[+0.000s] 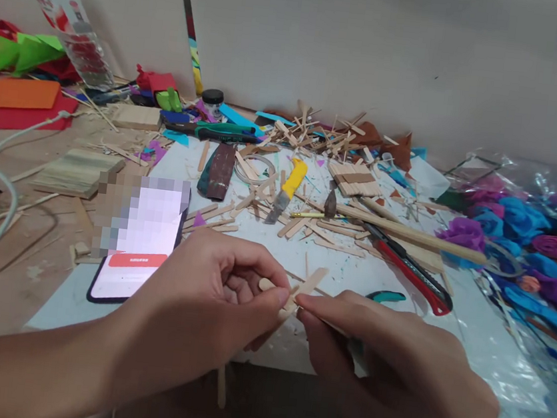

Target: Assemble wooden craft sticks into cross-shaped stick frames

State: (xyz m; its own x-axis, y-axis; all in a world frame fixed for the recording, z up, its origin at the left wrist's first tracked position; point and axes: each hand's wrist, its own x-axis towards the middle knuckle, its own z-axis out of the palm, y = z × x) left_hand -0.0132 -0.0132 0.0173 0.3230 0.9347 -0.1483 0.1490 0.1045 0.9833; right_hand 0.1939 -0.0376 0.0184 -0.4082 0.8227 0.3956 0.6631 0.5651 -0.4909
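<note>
In front of me, close to the table's edge, my left hand (229, 290) is closed on several crossed wooden craft sticks (312, 281), pinched between thumb and forefinger. The rounded end of one stick shows above the thumb, and another sticks out below the hand. My right hand (392, 356) is closed too, its thumb and forefinger tips pinching at the crossing of the sticks. Whatever else lies in its palm is hidden. Just behind its knuckles a curved teal handle (386, 296) shows; whether this hand touches it I cannot tell.
A phone (139, 240) lies left of my hands. Beyond are loose craft sticks, a yellow-handled cutter (288, 187), a red-and-black utility knife (412, 271), a long wooden rod (411, 234) and a tape roll (256, 166). Plastic-wrapped coloured paper (546, 246) stands right; a bottle (84, 39) leans left.
</note>
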